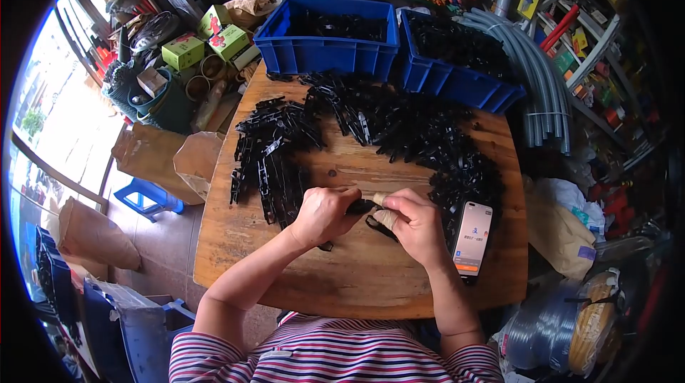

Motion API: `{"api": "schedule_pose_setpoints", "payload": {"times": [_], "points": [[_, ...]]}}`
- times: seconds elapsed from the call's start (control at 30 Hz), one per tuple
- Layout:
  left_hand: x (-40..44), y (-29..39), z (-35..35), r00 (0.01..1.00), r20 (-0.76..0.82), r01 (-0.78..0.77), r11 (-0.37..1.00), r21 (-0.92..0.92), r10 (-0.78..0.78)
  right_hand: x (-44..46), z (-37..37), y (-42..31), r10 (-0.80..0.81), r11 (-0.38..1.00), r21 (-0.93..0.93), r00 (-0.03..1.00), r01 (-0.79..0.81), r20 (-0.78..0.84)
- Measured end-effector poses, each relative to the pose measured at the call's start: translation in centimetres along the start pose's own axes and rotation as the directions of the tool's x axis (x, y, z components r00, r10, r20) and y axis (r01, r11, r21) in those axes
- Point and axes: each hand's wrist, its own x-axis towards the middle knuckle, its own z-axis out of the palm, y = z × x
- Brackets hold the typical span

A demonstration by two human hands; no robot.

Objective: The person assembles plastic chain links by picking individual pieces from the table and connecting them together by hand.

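Observation:
Over the front half of the wooden table (pixel 357 287), my left hand (pixel 322 217) is closed around a small black plastic part (pixel 361 207). My right hand (pixel 417 230), with tan tape wrapped on its fingers, meets it from the right and pinches a dark narrow piece (pixel 382 229). Whether the two pieces are joined is hidden by the fingers. Long black plastic strips (pixel 275 180) lie in a pile just beyond my left hand. A heap of smaller black parts (pixel 457 169) curves around behind my right hand.
Two blue crates, one at the back (pixel 328 58) and one to its right (pixel 457 87), hold black parts. A lit phone (pixel 469 240) lies by my right forearm. Grey hoses (pixel 546 98) hang at right. A blue stool (pixel 148 197) and cardboard boxes (pixel 153 158) stand left.

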Motion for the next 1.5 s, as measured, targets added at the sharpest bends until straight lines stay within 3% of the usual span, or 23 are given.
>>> {"api": "schedule_pose_setpoints", "payload": {"times": [0.17, 0.37, 0.5, 0.6, 0.67, 0.7, 0.73, 0.83, 0.93, 1.03, 1.13, 1.17, 1.2, 1.27, 1.3, 1.33, 1.37, 1.4, 1.43, 1.47, 1.5], "points": [[-0.2, -0.2, -0.2, 0.996, 0.083, -0.034, 0.997, 0.065, 0.029, -0.3, 0.0, 0.6, -0.019, 0.997, -0.073, 0.992, 0.028, 0.122], [-0.6, -0.3, 0.1, 0.997, 0.076, -0.040, 0.994, 0.105, 0.032, -0.4, 0.3, 2.0, 0.025, 0.996, 0.080, 0.983, -0.040, 0.180], [-0.9, -0.2, 0.7, 0.999, 0.014, -0.036, 0.998, 0.049, 0.035, -0.2, -0.1, 1.4, -0.027, 1.000, 0.017, 0.983, 0.025, 0.182], [-0.7, 0.6, 0.0, 0.994, 0.101, 0.043, 0.996, 0.083, -0.051, -0.3, 0.0, 0.2, -0.088, 0.993, -0.066, 0.983, 0.099, 0.162], [-0.5, 0.3, -0.1, 0.982, 0.163, 0.098, 0.995, -0.031, -0.092, -0.7, 0.6, -1.1, -0.122, 0.973, -0.176, 0.979, 0.150, 0.161], [-0.3, 0.2, 0.1, 0.976, 0.190, 0.130, 0.987, -0.090, -0.111, -0.9, 0.7, -0.8, -0.251, 0.900, -0.318, 0.950, 0.299, 0.184], [-0.4, 0.2, 0.4, 0.965, 0.233, 0.134, 0.990, -0.043, -0.121, -0.9, 0.5, -0.7, -0.281, 0.810, -0.448, 0.920, 0.379, 0.272], [-1.1, 1.0, 0.9, 0.907, 0.370, 0.170, 0.979, 0.109, -0.199, -1.1, 0.3, -0.8, -0.249, 0.444, -0.685, 0.814, 0.577, 0.525], [-1.3, 0.9, 1.0, 0.913, 0.344, 0.206, 0.976, 0.070, -0.218, -0.9, 0.5, -1.0, -0.193, 0.443, -0.691, 0.814, 0.571, 0.548], [-0.9, 2.8, -0.2, 0.843, 0.466, 0.172, 0.955, 0.243, -0.270, -1.1, 1.8, -0.2, 0.007, 0.371, -0.652, 0.700, 0.662, 0.714], [-0.4, 0.2, -0.4, 0.908, 0.394, 0.181, 0.981, -0.064, -0.142, 0.1, 0.8, 1.5, -0.124, 0.494, -0.674, 0.812, 0.550, 0.571], [0.6, -0.6, -1.2, 0.968, 0.234, 0.126, 0.983, -0.132, -0.093, 1.2, -0.5, 0.5, -0.208, 0.569, -0.697, 0.896, 0.437, 0.392], [2.2, -1.7, -2.3, 0.993, 0.081, 0.098, 0.983, -0.155, -0.087, 2.1, -2.1, -0.6, -0.120, 0.687, -0.654, 0.937, 0.316, 0.328], [7.9, -5.7, -5.8, 0.988, -0.109, 0.109, 0.993, -0.037, -0.112, 2.9, -4.3, -2.5, -0.138, 0.811, -0.553, 0.980, 0.193, 0.140], [11.4, -6.9, -8.0, 0.961, -0.239, 0.152, 0.988, 0.025, -0.141, 3.1, -5.1, -2.7, -0.141, 0.824, -0.534, 0.982, 0.188, 0.128], [15.8, -7.2, -10.7, 0.929, -0.236, 0.298, 0.954, 0.025, -0.284, 3.2, -5.6, -2.9, -0.137, 0.839, -0.514, 0.984, 0.177, 0.115], [20.1, -12.3, -11.1, 0.942, -0.269, 0.144, 0.964, -0.223, -0.203, 3.3, -6.1, -3.0, -0.147, 0.843, -0.504, 0.982, 0.188, 0.120], [23.1, -14.9, -12.9, 0.959, -0.052, 0.215, 0.832, -0.511, -0.280, 3.2, -6.6, -3.4, -0.141, 0.872, -0.462, 0.987, 0.160, 0.075], [24.2, -13.7, -14.3, 0.910, -0.278, 0.347, 0.932, 0.102, -0.309, 3.1, -7.3, -4.1, -0.131, 0.897, -0.423, 0.991, 0.131, 0.029], [23.6, -9.8, -16.8, 0.927, -0.147, 0.319, 0.932, -0.174, -0.345, 3.0, -8.6, -5.0, -0.121, 0.917, -0.384, 0.992, 0.104, -0.020], [20.5, -4.0, -18.0, 0.903, -0.299, 0.111, 0.840, -0.531, -0.308, 2.5, -11.3, -5.9, -0.257, 0.840, -0.520, 0.959, 0.158, -0.123]]}}
